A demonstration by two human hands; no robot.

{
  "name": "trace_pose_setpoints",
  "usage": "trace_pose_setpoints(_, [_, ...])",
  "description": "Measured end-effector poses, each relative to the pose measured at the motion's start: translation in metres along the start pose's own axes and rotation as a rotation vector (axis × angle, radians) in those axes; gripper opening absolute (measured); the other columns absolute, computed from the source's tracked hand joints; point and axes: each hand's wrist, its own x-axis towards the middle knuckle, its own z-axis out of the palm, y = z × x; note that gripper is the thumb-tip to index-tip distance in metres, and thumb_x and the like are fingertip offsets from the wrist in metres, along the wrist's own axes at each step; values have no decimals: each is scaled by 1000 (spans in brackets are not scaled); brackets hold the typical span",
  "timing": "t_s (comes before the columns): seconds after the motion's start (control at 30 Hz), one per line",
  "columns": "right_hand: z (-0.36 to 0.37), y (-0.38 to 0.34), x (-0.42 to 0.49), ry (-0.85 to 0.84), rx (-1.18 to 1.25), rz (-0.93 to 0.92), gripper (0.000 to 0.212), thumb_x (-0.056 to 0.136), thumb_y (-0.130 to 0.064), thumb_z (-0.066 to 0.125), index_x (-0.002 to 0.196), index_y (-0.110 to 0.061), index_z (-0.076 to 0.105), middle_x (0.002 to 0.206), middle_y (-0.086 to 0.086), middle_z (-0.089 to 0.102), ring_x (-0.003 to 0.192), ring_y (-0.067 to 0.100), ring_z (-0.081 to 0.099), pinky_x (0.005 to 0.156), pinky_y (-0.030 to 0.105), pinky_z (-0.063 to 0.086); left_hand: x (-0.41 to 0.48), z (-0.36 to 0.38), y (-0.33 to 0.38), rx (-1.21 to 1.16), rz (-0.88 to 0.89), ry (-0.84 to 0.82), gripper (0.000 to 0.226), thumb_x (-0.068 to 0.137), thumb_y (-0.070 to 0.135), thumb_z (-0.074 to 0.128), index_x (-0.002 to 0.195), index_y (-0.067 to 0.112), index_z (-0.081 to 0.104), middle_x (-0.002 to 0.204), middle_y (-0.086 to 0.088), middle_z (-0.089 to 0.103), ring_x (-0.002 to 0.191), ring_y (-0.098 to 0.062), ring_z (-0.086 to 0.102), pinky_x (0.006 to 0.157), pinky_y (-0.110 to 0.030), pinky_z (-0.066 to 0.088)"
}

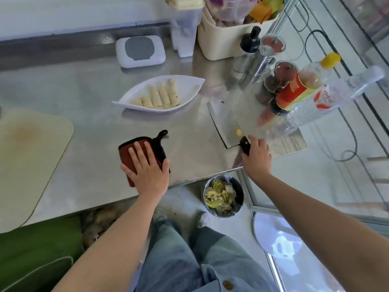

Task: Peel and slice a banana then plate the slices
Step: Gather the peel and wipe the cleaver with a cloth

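A white leaf-shaped plate in the middle of the steel counter holds a row of banana slices. My left hand lies flat with straight fingers on a red and black cloth pad near the counter's front edge. My right hand grips the black handle of a cleaver whose broad blade lies flat on the counter to the right of the plate. A small yellow bit sits on the blade near the handle.
A beige cutting board lies at the left. Bottles and spice jars crowd the right side beside the cleaver. A bin with banana peels stands on the floor below the counter edge. A white box and containers line the back.
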Motion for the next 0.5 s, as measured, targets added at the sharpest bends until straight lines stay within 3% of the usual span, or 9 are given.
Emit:
trace_pose_setpoints(0.13, [-8,15,4,-52,89,-58,40,85,-4,50,125,0,45,119,21,45,107,36,43,92,40,36,11,3,16,-4,-59,41,71,99,48,21,151,13,-13,158,-14,-17,145,-30,-17,114,-61,-6])
trace_pose_setpoints(0.27, [-20,35,-1,-62,255,-29,34,88,-6,49,121,0,46,117,17,42,95,35,50,80,40,43,22,7,49,-14,-58,68,67,100,39,26,152,14,-7,159,-13,-12,147,-29,-13,115,-59,-3])
trace_pose_setpoints(0.5, [-33,75,1,-20,417,66,34,91,-12,50,123,-2,47,121,14,44,101,25,46,80,25,34,1,22,118,-60,378,114,56,99,19,39,151,14,21,160,-8,13,147,-27,10,118,-51,13])
